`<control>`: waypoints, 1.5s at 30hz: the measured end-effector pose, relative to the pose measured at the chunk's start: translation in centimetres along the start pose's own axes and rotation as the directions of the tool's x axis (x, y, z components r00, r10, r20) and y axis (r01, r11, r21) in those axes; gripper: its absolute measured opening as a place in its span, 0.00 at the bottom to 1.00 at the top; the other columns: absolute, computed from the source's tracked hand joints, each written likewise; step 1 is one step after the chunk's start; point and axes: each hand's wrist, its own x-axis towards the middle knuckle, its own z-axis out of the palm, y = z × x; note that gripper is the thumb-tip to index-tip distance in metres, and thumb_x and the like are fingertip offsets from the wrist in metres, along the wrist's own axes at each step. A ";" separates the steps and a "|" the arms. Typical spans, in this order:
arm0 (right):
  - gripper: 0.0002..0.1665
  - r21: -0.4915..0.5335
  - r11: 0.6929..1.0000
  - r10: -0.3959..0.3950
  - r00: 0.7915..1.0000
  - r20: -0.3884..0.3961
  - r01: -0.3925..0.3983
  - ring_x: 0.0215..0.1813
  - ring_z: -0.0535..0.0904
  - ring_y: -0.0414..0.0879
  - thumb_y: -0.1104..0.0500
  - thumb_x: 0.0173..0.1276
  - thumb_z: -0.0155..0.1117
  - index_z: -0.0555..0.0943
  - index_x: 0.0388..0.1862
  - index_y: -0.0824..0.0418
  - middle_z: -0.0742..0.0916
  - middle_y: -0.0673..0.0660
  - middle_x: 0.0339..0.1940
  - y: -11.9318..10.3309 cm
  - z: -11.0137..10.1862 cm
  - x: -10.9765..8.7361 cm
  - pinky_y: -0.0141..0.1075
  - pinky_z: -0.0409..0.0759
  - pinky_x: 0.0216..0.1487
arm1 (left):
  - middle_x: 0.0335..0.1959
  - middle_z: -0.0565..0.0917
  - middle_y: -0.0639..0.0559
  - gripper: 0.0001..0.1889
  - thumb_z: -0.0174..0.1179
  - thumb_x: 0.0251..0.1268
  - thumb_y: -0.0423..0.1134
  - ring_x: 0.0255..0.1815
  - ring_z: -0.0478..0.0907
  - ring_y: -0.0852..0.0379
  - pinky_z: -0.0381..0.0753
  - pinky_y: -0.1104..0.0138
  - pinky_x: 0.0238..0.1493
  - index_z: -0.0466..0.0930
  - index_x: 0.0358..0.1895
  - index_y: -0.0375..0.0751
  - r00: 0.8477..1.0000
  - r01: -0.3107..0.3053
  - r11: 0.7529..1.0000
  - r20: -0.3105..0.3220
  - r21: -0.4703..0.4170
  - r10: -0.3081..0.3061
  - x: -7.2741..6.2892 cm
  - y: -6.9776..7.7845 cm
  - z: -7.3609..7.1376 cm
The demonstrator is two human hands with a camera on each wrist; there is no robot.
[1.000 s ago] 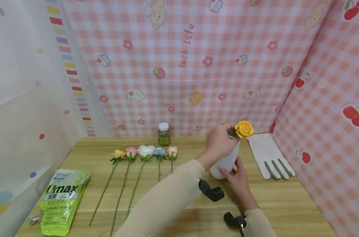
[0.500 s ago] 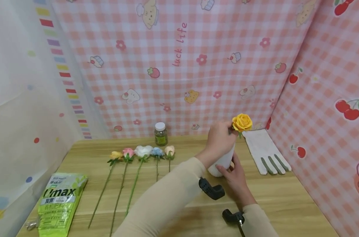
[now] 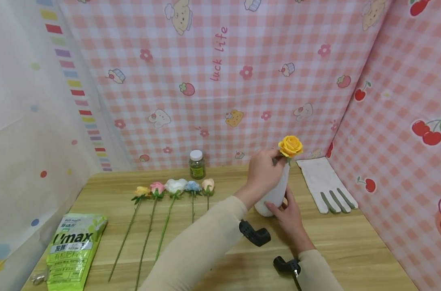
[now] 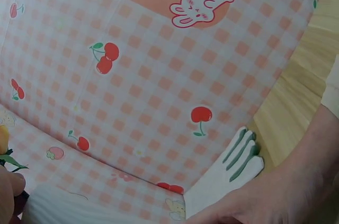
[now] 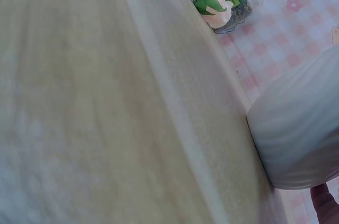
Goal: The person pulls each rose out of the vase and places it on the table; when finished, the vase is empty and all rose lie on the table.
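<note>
In the head view, my left hand (image 3: 265, 171) is at the mouth of a white vase (image 3: 278, 192), with its fingers pinching a yellow rose (image 3: 290, 146) just below the bloom. The rose's lower stem cannot be seen. Low on the vase, my right hand (image 3: 291, 220) holds its side, thumb toward me. The left wrist view catches the edge of the yellow rose (image 4: 3, 139), fingertips of the left hand (image 4: 9, 192) and the ribbed vase (image 4: 58, 205). In the right wrist view, the vase (image 5: 299, 123) meets the table, and a fingertip of the right hand (image 5: 324, 203) touches its lower edge.
Several roses lie side by side, among them a white rose (image 3: 176, 186) and a pink rose (image 3: 157, 188). Behind them stands a white-capped jar (image 3: 197, 165). A green fertilizer bag (image 3: 74, 250) is at left, a white glove (image 3: 326, 184) at right. Patterned cloth walls (image 3: 220, 101) enclose the table.
The yellow rose has risen and shifted left over the vase's mouth, its bloom standing higher. My left hand has moved slightly with it. The right hand keeps its hold on the vase.
</note>
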 end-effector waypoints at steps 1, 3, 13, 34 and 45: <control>0.50 0.003 1.000 -0.006 1.000 -0.002 0.006 0.68 0.63 0.51 0.56 0.63 0.70 0.52 0.77 0.48 0.67 0.58 0.67 0.4 0.0 0.1 0.51 0.68 0.63 | 0.29 0.84 0.61 0.06 0.63 0.65 0.41 0.32 0.75 0.66 0.71 0.75 0.34 0.88 0.38 0.45 1.000 -0.006 1.000 -0.008 0.001 0.007 0.0 -0.2 0.1; 0.50 -0.001 1.000 -0.013 1.000 -0.008 0.013 0.68 0.62 0.50 0.55 0.63 0.70 0.52 0.77 0.45 0.67 0.56 0.68 1.1 0.0 0.4 0.52 0.67 0.64 | 0.30 0.84 0.59 0.06 0.64 0.63 0.39 0.32 0.76 0.67 0.72 0.77 0.33 0.88 0.38 0.44 0.999 -0.027 1.000 -0.024 0.000 0.027 0.0 -0.5 0.1; 0.48 0.006 1.000 0.002 1.000 -0.024 -0.002 0.67 0.64 0.46 0.52 0.61 0.71 0.55 0.74 0.34 0.68 0.51 0.66 2.3 0.1 0.7 0.51 0.67 0.65 | 0.36 0.85 0.54 0.08 0.67 0.61 0.36 0.33 0.77 0.67 0.74 0.81 0.31 0.88 0.42 0.41 0.997 -0.064 0.995 -0.056 -0.075 0.060 -0.3 -1.7 0.1; 0.50 0.022 0.999 0.036 0.999 -0.017 -0.036 0.67 0.66 0.56 0.52 0.61 0.72 0.53 0.76 0.41 0.66 0.54 0.69 2.3 0.0 0.6 0.51 0.65 0.66 | 0.20 0.83 0.52 0.04 0.64 0.61 0.32 0.20 0.73 0.62 0.73 0.72 0.19 0.87 0.32 0.36 0.967 -0.092 0.941 -0.253 -0.325 0.007 0.3 -1.9 -1.8; 0.50 0.035 0.999 0.023 1.000 -0.014 -0.023 0.65 0.68 0.58 0.58 0.61 0.72 0.54 0.76 0.53 0.67 0.60 0.68 -0.3 0.1 -0.2 0.51 0.67 0.64 | 0.15 0.77 0.46 0.09 0.63 0.63 0.33 0.14 0.64 0.61 0.64 0.71 0.16 0.84 0.27 0.32 0.884 -0.173 0.894 -0.466 -0.413 -0.044 2.1 -2.6 -5.1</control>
